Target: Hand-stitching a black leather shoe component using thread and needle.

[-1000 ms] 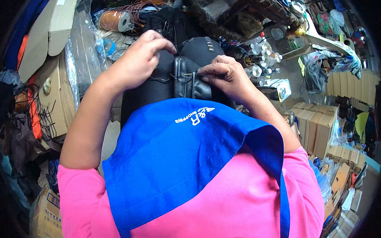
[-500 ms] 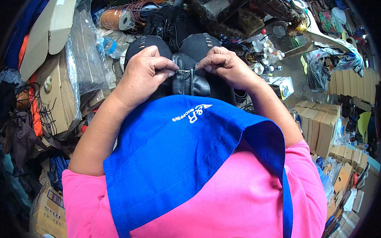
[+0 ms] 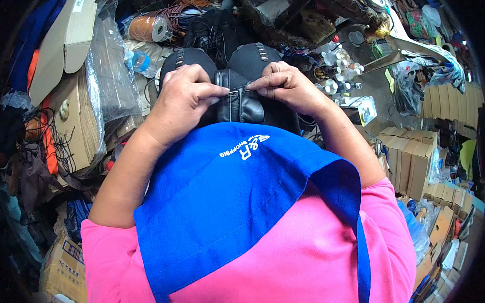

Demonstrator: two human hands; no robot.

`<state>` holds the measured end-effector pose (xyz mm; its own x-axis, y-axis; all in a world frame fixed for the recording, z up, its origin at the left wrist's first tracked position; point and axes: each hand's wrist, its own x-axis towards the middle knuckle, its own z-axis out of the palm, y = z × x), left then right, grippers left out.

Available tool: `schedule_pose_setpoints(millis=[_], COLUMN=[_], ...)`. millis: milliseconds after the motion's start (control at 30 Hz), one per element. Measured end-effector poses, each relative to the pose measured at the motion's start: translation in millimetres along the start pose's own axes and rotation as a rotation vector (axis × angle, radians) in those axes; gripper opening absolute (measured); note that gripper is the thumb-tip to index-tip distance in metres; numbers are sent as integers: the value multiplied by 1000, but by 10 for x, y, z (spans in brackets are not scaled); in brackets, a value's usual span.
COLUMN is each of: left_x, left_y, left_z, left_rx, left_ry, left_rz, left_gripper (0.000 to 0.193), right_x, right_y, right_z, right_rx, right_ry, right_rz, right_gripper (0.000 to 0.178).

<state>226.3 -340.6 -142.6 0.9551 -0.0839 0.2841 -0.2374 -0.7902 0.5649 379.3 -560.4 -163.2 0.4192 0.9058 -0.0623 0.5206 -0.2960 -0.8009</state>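
A black leather piece (image 3: 251, 109) with seams and a raised fold lies across my lap, between my dark-clothed knees. My left hand (image 3: 184, 97) is closed in a pinch over its left part, thumb and forefinger at one end of a thin, shiny, needle-like metal piece (image 3: 234, 91). Opposite it, my right hand (image 3: 287, 87) pinches at the right side of the leather, close to a dark thread-like line. What lies between the right fingertips is too small to make out. The fingertips of both hands are a short gap apart.
Flattened cardboard (image 3: 73, 122) and clear plastic stand at the left, beside an orange spool (image 3: 146, 29). Small bottles (image 3: 335, 57) cluster at the right of my knees, with a white can (image 3: 361, 111) nearer. Cardboard boxes (image 3: 411, 161) stack farther right.
Both hands and the leather have shifted slightly left. My left hand has turned a little, its thumb lying more along the metal piece. Both hands keep pinching.
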Motion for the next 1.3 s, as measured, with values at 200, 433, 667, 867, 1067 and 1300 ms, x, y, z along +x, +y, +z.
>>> schedule_pose_setpoints(millis=[200, 433, 667, 867, 1067, 1300], left_x=[31, 38, 26, 118, 204, 108], left_y=[-202, -189, -55, -17, -97, -88], left_z=[54, 201, 260, 304, 310, 18], left_rx=[-119, -124, -149, -178, -306, -385], left_ry=[-67, -107, -40, -11, 4, -61], left_rz=[-81, -154, -254, -234, -169, -304], left_gripper=[28, 18, 16, 18, 17, 9], right_x=[7, -12, -91, -61, 52, -14], right_y=[48, 64, -5, 18, -17, -60], right_z=[48, 165, 299, 335, 271, -3], right_rx=[72, 52, 12, 56, 212, 285], right_ry=[47, 130, 301, 265, 321, 137], right_rz=[-40, -107, 2, 93, 0, 135], right_gripper=[25, 22, 22, 22, 12, 13])
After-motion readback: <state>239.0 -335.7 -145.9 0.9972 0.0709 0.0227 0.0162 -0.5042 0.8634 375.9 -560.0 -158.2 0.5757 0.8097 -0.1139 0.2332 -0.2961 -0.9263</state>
